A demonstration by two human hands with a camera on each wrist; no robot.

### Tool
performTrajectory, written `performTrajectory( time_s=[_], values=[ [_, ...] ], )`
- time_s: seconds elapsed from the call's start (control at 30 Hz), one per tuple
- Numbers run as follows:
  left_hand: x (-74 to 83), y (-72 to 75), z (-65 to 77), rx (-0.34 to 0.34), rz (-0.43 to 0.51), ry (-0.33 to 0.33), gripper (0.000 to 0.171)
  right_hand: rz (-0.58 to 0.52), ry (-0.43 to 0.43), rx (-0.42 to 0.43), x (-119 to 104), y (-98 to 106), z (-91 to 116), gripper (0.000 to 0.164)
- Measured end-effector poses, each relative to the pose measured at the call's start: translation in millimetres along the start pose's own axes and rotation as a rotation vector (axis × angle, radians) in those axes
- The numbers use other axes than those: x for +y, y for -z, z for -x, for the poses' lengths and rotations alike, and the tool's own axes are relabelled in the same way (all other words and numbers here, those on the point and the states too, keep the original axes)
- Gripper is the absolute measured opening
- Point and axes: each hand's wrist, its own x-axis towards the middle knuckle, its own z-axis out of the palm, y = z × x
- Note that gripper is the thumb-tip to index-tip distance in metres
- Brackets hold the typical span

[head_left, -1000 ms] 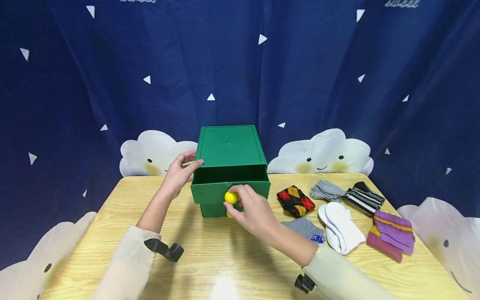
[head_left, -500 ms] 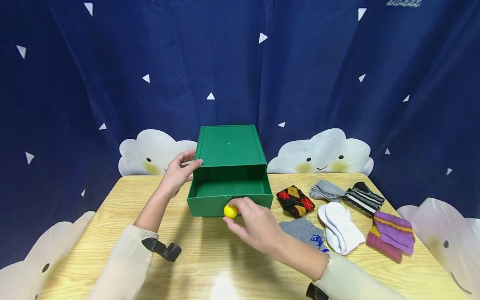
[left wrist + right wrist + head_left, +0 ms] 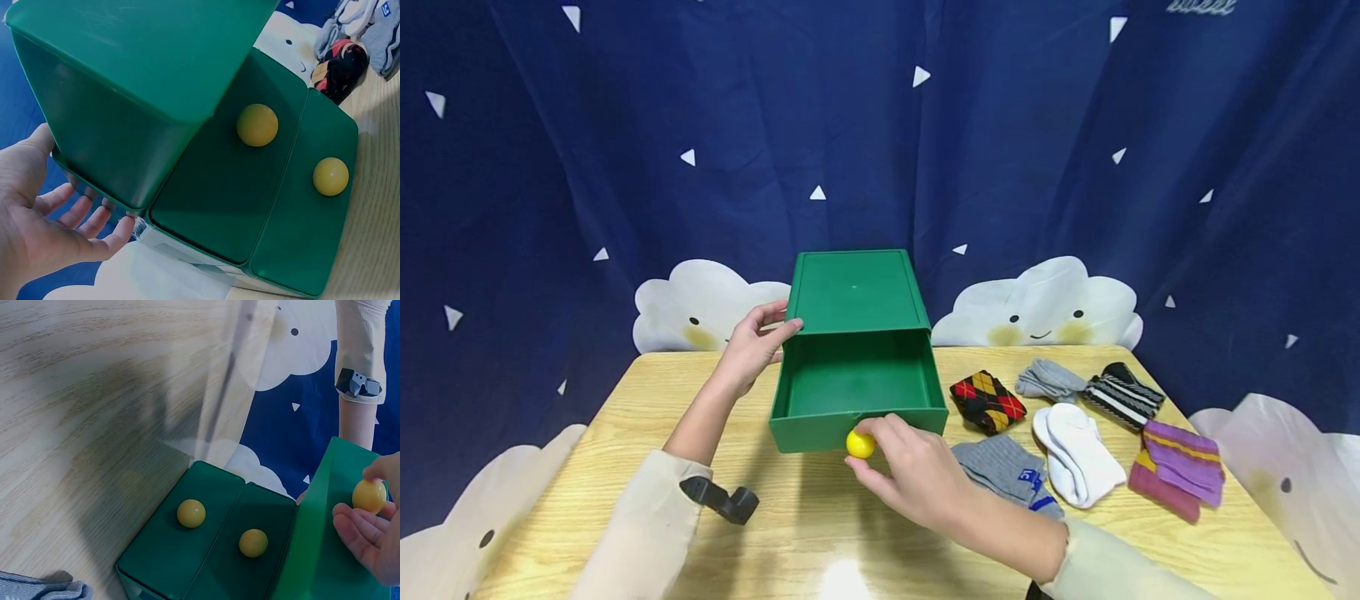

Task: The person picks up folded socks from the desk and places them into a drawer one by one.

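The right hand [image 3: 917, 473] pinches the round yellow knob [image 3: 861, 444] of the top drawer [image 3: 812, 435], which juts from the front of the green drawer cabinet [image 3: 856, 287]. The left hand [image 3: 752, 346] has its fingers spread against the cabinet's left side near the front edge, probably bracing it, though from where I stand I can't tell how firmly. The argyle socks [image 3: 988, 402] and white socks [image 3: 1078, 454] lie right of the cabinet, outside the drawer's path.
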Motion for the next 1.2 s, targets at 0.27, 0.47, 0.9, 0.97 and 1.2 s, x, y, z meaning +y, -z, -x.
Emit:
performTrajectory(
  time_s=[0.27, 0.47, 0.9, 0.97, 1.2],
  values=[
    [-1.2, -0.9, 1.4, -0.009, 0.01, 0.008, 0.063, -0.002, 0.011, -0.014, 0, 6, 3, 0.027],
    [-2.2, -0.7, 0.4, -0.009, -0.004, 0.005, 0.063, 0.029, 0.082, 0.056, 5, 20, 2, 0.025],
    [-0.8, 0.6, 0.4, 0.002, -0.014, 0.005, 0.064, 0.037, 0.015, 0.14, 38, 61, -1, 0.034],
    [-0.6, 0.8, 0.3, 0.001, -0.015, 0.003, 0.063, 0.065, -0.016, 0.144, 45, 68, 0, 0.034],
    [-0.2, 0.9, 0.6, 0.0, -0.009, 0.01, 0.063, 0.2, -0.195, 0.124, 76, 91, 10, 0.019]
  ],
)
